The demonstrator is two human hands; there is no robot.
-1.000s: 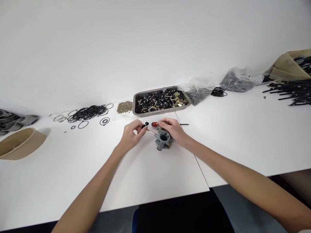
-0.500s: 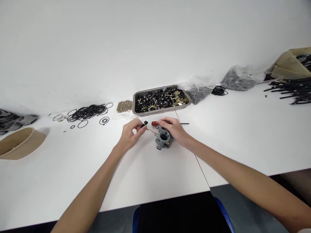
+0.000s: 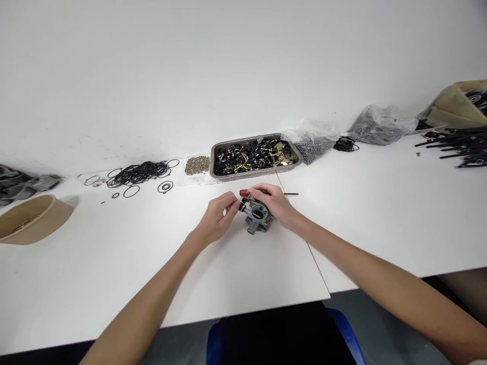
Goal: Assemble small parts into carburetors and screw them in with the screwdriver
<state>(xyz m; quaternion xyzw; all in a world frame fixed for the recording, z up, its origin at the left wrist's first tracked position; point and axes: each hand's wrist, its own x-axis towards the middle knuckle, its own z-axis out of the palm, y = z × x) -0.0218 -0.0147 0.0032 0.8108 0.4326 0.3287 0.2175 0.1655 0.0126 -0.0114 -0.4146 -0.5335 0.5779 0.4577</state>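
A grey metal carburetor [image 3: 251,224] rests on the white table, its round bore facing up. My right hand [image 3: 274,202] grips its right side, fingers curled over the upper edge. Between the thumb and fingers of my left hand [image 3: 221,213] is a small black cap [image 3: 242,205], pressed against the carburetor's left side. A thin reddish piece shows inside the bore. Just behind the carburetor lies a screwdriver with a red handle [image 3: 244,192], its dark shaft [image 3: 291,193] pointing right; my right hand hides its middle.
Behind stands a metal tray [image 3: 255,177] of small black and brass parts. Brass bits [image 3: 197,165], black rubber rings [image 3: 139,174] and a tan bin [image 3: 38,223] lie leftward. Plastic bags [image 3: 382,124], black strips [image 3: 466,144] and another bin [image 3: 447,109] sit rightward.
My left hand has moved right with the black cap, up to the carburetor. The thin reddish rod, outside before, has gone into the carburetor's side. My right hand keeps its hold.
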